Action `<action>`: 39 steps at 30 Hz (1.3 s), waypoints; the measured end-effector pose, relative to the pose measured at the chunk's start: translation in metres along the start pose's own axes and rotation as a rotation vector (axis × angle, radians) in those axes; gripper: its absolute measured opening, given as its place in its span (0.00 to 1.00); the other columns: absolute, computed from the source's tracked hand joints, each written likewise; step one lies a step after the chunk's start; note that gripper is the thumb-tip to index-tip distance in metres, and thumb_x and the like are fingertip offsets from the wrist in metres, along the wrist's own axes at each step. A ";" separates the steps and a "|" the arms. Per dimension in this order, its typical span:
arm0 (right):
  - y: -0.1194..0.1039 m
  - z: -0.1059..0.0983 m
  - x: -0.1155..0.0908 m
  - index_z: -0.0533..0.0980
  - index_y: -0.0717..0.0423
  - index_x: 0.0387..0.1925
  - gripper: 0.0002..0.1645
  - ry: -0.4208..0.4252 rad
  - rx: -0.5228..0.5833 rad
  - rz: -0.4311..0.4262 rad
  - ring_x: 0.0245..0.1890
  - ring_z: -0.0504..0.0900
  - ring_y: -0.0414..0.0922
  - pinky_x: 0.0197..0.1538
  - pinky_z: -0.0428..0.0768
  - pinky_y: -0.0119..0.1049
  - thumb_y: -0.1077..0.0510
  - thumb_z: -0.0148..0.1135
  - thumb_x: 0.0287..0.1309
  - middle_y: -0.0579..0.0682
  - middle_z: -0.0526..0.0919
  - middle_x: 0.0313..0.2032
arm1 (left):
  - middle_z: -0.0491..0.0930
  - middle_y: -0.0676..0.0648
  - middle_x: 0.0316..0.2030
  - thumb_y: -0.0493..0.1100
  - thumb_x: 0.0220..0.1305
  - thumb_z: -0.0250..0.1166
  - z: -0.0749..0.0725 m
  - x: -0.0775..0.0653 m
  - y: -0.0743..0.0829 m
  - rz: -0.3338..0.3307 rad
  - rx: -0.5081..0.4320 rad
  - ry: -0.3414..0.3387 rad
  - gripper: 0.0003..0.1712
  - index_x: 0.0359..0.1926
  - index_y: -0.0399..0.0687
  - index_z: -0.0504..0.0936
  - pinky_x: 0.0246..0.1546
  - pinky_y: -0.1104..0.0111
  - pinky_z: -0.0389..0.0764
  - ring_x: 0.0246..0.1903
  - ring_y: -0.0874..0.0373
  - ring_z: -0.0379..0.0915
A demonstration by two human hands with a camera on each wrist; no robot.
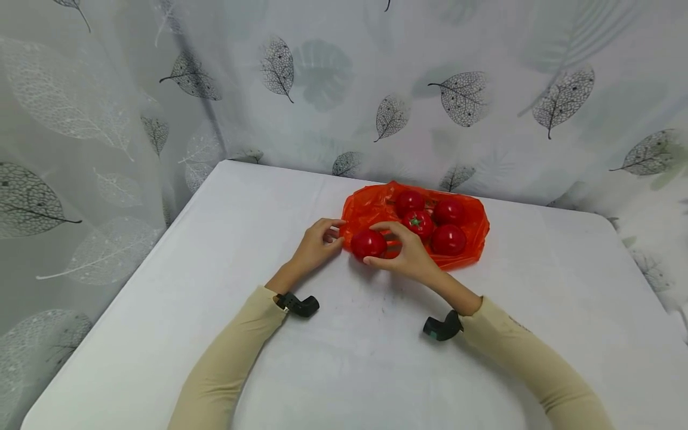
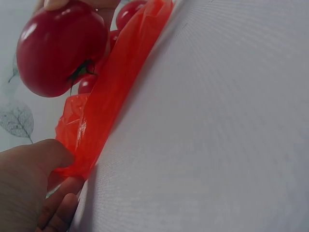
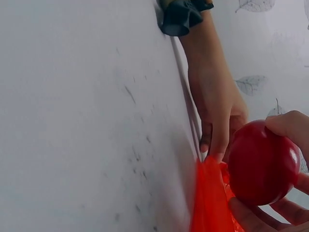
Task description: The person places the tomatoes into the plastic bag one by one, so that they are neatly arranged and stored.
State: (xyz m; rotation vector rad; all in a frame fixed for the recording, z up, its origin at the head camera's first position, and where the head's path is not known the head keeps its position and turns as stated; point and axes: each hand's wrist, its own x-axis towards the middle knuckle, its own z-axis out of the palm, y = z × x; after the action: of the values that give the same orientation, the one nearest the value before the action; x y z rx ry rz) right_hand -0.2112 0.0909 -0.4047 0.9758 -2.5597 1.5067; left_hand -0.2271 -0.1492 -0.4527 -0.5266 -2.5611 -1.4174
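My right hand (image 1: pixel 411 255) grips a red tomato (image 1: pixel 368 245) between thumb and fingers, above the left front edge of an orange-red plastic bag (image 1: pixel 371 206). In the left wrist view the tomato's green stem (image 2: pixel 83 70) points downward. At the bag's left edge, the thumb and fingers of my left hand (image 1: pixel 316 245) pinch the thin plastic, as the right wrist view also shows. Several more tomatoes sit grouped on the right side of the spread bag, among them one (image 1: pixel 418 224) with its green stem facing up.
The bag lies near the back edge of a white-covered table (image 1: pixel 365 358). Behind and to the left hangs a pale curtain (image 1: pixel 333 77) with a leaf print. Dark wrist cameras (image 1: pixel 443 327) are strapped on both wrists, over beige sleeves.
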 end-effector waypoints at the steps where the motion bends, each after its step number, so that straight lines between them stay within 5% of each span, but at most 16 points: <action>1: 0.000 -0.001 0.001 0.72 0.58 0.56 0.34 0.001 -0.003 0.005 0.50 0.81 0.56 0.49 0.83 0.49 0.61 0.77 0.46 0.56 0.77 0.55 | 0.77 0.38 0.51 0.34 0.61 0.65 0.000 0.000 0.000 0.000 0.001 0.002 0.22 0.58 0.38 0.77 0.46 0.62 0.83 0.43 0.48 0.80; 26: 0.024 -0.026 0.039 0.70 0.61 0.59 0.39 0.101 -0.190 -0.063 0.56 0.74 0.54 0.51 0.82 0.53 0.58 0.77 0.46 0.59 0.74 0.57 | 0.77 0.38 0.52 0.33 0.62 0.64 -0.001 0.001 0.000 -0.002 -0.012 -0.011 0.22 0.58 0.37 0.77 0.47 0.62 0.82 0.45 0.48 0.79; 39: 0.029 -0.029 0.053 0.69 0.61 0.60 0.39 0.044 -0.249 0.047 0.55 0.75 0.55 0.54 0.80 0.52 0.54 0.76 0.49 0.59 0.74 0.58 | 0.77 0.38 0.51 0.34 0.62 0.64 0.000 -0.002 0.000 -0.013 -0.016 -0.012 0.22 0.58 0.38 0.77 0.48 0.63 0.82 0.45 0.48 0.79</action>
State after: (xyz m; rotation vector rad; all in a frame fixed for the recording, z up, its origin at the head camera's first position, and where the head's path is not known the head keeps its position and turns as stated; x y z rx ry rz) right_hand -0.2773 0.0970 -0.3954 0.8471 -2.6724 1.1648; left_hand -0.2256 -0.1501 -0.4534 -0.5236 -2.5694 -1.4442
